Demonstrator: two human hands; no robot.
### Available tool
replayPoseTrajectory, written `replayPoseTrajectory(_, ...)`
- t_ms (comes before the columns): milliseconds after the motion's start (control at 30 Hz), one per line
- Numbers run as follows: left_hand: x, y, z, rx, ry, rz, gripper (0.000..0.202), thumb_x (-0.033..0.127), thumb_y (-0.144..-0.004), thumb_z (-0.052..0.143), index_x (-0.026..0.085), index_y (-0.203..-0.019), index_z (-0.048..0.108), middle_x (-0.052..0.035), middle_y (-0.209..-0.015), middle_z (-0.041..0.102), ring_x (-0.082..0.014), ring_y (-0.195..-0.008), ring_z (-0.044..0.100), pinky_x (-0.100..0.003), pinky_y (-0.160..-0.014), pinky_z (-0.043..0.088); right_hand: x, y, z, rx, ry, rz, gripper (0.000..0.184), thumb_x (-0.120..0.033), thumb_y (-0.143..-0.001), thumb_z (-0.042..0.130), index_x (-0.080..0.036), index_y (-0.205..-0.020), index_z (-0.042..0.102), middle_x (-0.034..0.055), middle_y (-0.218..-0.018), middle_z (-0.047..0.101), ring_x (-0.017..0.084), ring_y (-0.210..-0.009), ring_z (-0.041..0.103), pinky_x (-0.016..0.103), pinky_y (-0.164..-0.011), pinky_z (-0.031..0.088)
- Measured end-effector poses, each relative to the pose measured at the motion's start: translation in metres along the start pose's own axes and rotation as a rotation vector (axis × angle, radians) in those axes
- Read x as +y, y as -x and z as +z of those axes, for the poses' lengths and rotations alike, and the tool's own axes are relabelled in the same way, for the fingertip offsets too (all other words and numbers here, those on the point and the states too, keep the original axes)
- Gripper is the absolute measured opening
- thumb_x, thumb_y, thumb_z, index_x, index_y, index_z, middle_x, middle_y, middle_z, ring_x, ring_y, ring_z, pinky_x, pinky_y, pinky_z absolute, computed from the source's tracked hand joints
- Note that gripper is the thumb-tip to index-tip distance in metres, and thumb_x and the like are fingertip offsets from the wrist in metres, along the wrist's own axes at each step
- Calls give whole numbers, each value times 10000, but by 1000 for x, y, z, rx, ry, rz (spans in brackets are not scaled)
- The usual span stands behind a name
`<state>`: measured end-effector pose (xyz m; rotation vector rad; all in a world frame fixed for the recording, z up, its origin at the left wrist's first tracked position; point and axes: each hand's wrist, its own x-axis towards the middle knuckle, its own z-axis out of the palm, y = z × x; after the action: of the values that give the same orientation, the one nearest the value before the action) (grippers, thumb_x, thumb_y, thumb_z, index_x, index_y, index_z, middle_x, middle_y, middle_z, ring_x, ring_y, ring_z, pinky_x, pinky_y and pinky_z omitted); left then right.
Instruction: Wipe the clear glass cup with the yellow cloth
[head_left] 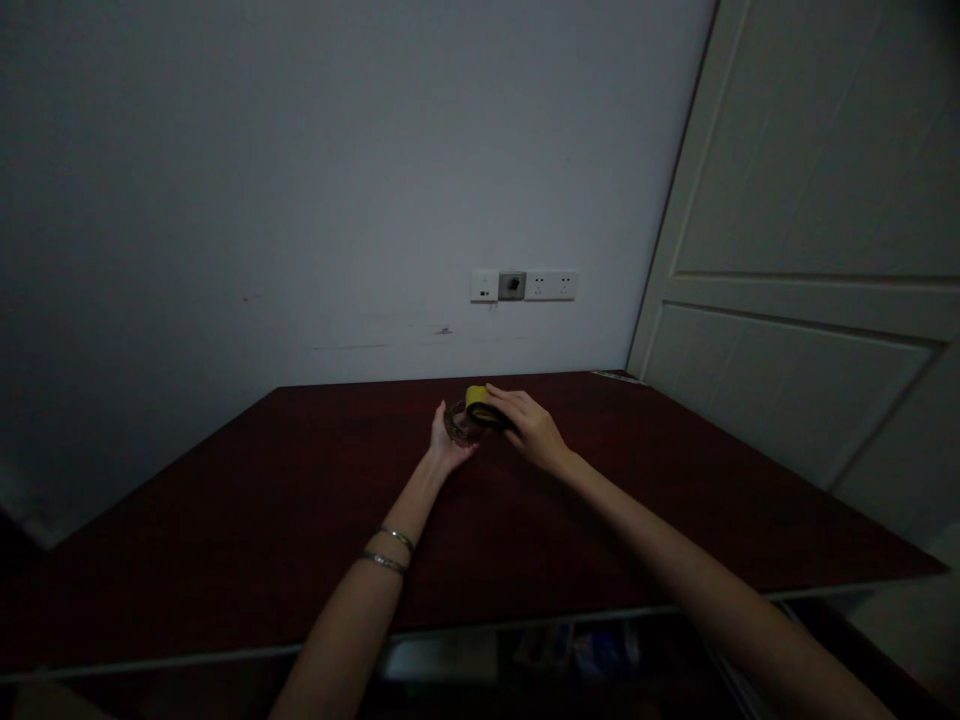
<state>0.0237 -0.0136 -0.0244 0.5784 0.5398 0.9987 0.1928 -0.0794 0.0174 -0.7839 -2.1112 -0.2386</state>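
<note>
My left hand (444,447) is curled around a small, round, see-through glass dish (454,424), tilted above the table. Its exact kind is hard to make out in the dim light. A folded yellow cloth with a dark edge (477,396) is gripped in my right hand (529,424), fingers laid over its top. The cloth is at the right side of the dish and covers part of it. Whether the two touch cannot be told.
Both forearms reach over a dark red table (262,530). Behind it stands a pale wall with sockets and switches (551,286). A white panelled door (787,390) borders the right side. Below the front edge, an open space holds dim items, among them a blue package (600,652).
</note>
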Motion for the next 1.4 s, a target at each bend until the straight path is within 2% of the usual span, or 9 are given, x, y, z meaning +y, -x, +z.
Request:
replayPoseTrajectory(100,-4,0,3,24,-26,-17,570,659,-733,336,153,-843,574,-60,-604,602,-191,-535,585,-286,-438,449,5,-14,-10,-222,269,-296,425,-138,-831,457,-243,-1242,430,74,-1310,457,223,-1108,436,400,-843,397)
replayPoseTrajectory(233,-8,1,2,-42,-99,-86,574,680,-709,363,159,-821,574,-56,-583,610,-202,-507,588,-319,-442,461,9,-28,-17,-375,401,-602,355,-166,-869,412,-231,-1215,456,71,-1271,498,221,-1105,444,374,-787,391)
replayPoseTrajectory(467,-5,6,1,-194,-193,-215,571,682,-711,367,156,-800,570,-70,-577,629,-227,-481,602,-308,-364,434,11,-40,-28,-473,379,-835,318,-209,-866,433,-219,-1179,488,63,-1229,536,197,-1084,456,326,-732,375)
replayPoseTrajectory(633,-2,11,8,-290,-245,-293,578,671,-720,355,147,-826,574,-97,-608,638,-269,-476,611,-312,-298,409,10,-43,-31,-529,357,-953,283,-202,-867,423,-220,-1130,526,52,-1223,540,181,-1069,470,326,-765,378)
replayPoseTrajectory(767,-3,13,11,-330,-283,-327,555,642,-738,354,140,-823,574,-118,-650,651,-275,-484,614,-337,-299,424,11,-45,-31,-578,344,-931,282,-193,-854,447,-241,-1119,530,33,-1217,544,173,-1085,462,334,-814,372)
replayPoseTrajectory(900,-5,14,13,-339,-343,-347,524,570,-760,360,107,-866,581,-156,-716,660,-264,-523,623,-309,-316,434,16,-48,-30,-635,298,-896,281,-183,-851,454,-288,-1094,545,2,-1180,571,149,-1106,449,324,-852,359)
replayPoseTrajectory(1000,-5,15,15,-321,-352,-321,537,562,-753,350,96,-887,583,-169,-749,661,-254,-535,624,-292,-316,431,18,-48,-30,-602,298,-892,276,-182,-854,447,-289,-1086,552,1,-1170,577,158,-1101,454,332,-844,363)
replayPoseTrajectory(1200,-3,20,20,-258,-348,-133,486,536,-746,395,106,-881,577,-110,-648,644,-243,-496,616,-274,-301,409,16,-42,-27,-553,440,-788,276,-204,-879,393,-246,-1107,542,20,-1222,542,216,-1055,458,372,-802,362)
replayPoseTrajectory(1400,-1,21,25,-143,-279,82,478,541,-736,414,111,-862,581,-48,-552,594,-183,-416,558,-232,-277,335,10,-34,-23,-533,514,-547,317,-179,-870,380,-230,-1159,500,61,-1248,515,225,-951,490,327,-672,399)
